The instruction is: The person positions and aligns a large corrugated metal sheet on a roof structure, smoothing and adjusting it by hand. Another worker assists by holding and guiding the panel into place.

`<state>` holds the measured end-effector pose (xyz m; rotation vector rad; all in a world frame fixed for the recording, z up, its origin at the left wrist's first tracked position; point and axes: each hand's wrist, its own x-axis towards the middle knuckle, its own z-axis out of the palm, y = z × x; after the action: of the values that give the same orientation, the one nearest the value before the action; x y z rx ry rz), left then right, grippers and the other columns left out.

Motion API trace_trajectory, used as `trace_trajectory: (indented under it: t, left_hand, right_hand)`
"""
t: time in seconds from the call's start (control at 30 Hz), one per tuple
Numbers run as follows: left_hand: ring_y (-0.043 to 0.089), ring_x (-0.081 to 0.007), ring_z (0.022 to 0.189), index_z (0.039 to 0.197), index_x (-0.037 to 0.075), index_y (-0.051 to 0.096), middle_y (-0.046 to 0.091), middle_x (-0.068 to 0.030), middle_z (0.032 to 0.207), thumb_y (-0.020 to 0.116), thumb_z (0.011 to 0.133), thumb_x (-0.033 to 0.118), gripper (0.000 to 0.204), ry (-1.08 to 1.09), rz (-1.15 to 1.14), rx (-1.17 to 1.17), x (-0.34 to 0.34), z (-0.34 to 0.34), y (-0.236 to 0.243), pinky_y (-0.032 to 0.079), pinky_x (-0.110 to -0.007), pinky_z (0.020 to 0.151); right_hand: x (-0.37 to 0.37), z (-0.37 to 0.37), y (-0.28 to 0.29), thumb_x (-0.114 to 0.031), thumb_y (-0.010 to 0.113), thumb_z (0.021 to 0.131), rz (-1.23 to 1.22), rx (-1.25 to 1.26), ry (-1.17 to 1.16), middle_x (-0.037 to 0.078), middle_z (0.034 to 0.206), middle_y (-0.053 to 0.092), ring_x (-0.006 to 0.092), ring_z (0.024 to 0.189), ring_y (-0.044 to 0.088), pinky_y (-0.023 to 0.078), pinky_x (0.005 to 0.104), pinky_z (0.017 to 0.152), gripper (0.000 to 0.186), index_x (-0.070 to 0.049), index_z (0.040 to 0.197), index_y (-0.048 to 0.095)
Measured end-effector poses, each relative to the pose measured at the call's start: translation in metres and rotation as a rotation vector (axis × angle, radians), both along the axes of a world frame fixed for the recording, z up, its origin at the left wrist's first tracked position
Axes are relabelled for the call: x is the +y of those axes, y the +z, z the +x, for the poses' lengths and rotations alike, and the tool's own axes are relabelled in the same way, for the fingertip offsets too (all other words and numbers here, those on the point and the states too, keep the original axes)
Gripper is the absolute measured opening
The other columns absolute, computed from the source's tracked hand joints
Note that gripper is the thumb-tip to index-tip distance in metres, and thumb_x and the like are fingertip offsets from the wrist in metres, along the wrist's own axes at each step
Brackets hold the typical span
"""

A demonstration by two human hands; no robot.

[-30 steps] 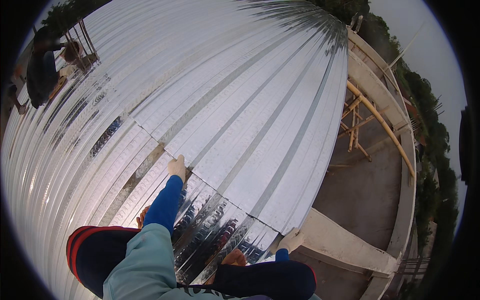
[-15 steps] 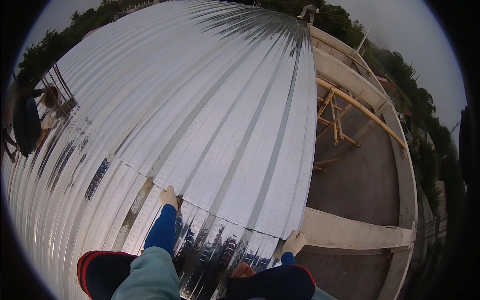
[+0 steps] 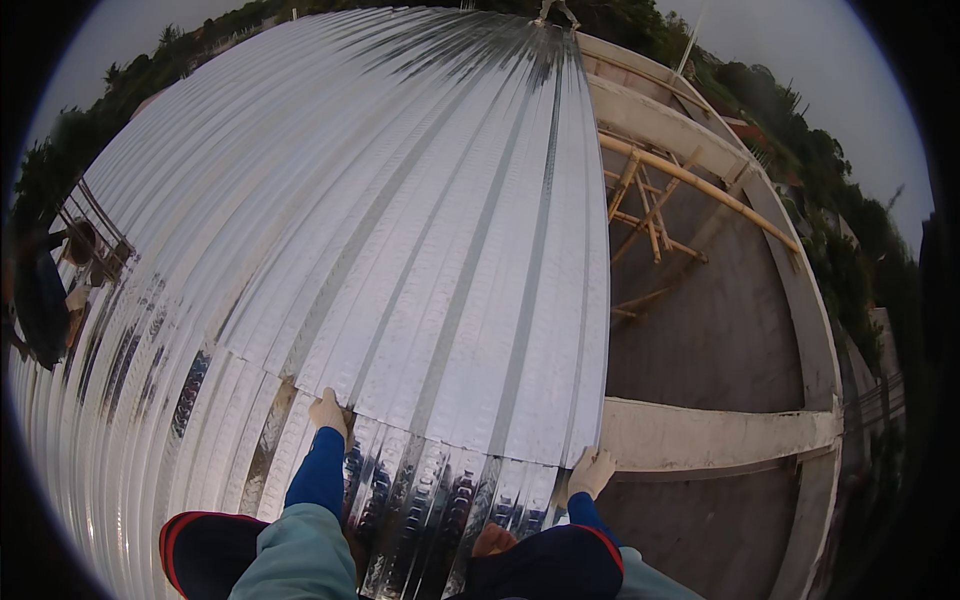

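Note:
A long silver corrugated roofing sheet runs away from me, overlapping shinier sheeting at its near end. My left hand, pale-gloved below a blue sleeve, is closed over the near edge, left of the middle. At the near right corner, beside the open gap, my right hand grips the same sheet. Its fingers curl over the corner; the fingertips of both hands are partly hidden. My bent knees and a foot rest behind the edge.
Right of the sheet, the roof drops open between concrete beams, with bamboo poles inside. Another person is at the sheet's far end. At the far left is a dark-clothed person near upright rods.
The whole view has swung slightly, so the far end and the beams sit further left. Both hands keep their hold on the sheet's near edge.

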<state>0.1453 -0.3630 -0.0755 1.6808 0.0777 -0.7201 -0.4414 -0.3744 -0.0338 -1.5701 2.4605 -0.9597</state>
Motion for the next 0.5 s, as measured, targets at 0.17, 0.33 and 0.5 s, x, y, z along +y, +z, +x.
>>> trace_trajectory:
  t: [0.17, 0.33, 0.5]
  left_hand:
    - [0.055, -0.0236, 0.048, 0.091, 0.001, 0.060, 0.059, -0.0120, 0.066, 0.067, 0.102, 0.037, 0.038, -0.021, -0.025, 0.004, 0.001, 0.004, 0.002, 0.045, -0.044, 0.047]
    - [0.055, -0.0232, 0.048, 0.091, 0.001, 0.061, 0.059, -0.0113, 0.065, 0.067, 0.102, 0.037, 0.038, -0.014, -0.028, 0.014, 0.000, 0.001, 0.006, 0.045, -0.043, 0.046]
    - [0.054, -0.0231, 0.047, 0.090, 0.001, 0.061, 0.058, -0.0112, 0.064, 0.067, 0.102, 0.037, 0.038, -0.008, -0.001, 0.001, -0.002, -0.004, 0.013, 0.045, -0.043, 0.046]
  right_hand:
    - [-0.003, -0.001, -0.002, -0.018, 0.063, 0.106, 0.005, 0.007, 0.006, 0.032, 0.103, 0.068, 0.0533, 0.104, 0.063, 0.049, 0.0612, 0.091, 0.027, 0.007, 0.102, 0.070]
    - [-0.003, -0.001, -0.003, -0.022, 0.065, 0.107, -0.055, 0.019, 0.022, 0.032, 0.096, 0.068, 0.0537, 0.099, 0.063, 0.048, 0.0616, 0.087, 0.030, 0.006, 0.097, 0.066]
    - [0.000, -0.006, -0.006, -0.020, 0.063, 0.107, 0.000, 0.022, 0.013, 0.032, 0.103, 0.068, 0.0541, 0.104, 0.062, 0.048, 0.0622, 0.091, 0.027, 0.006, 0.101, 0.068]
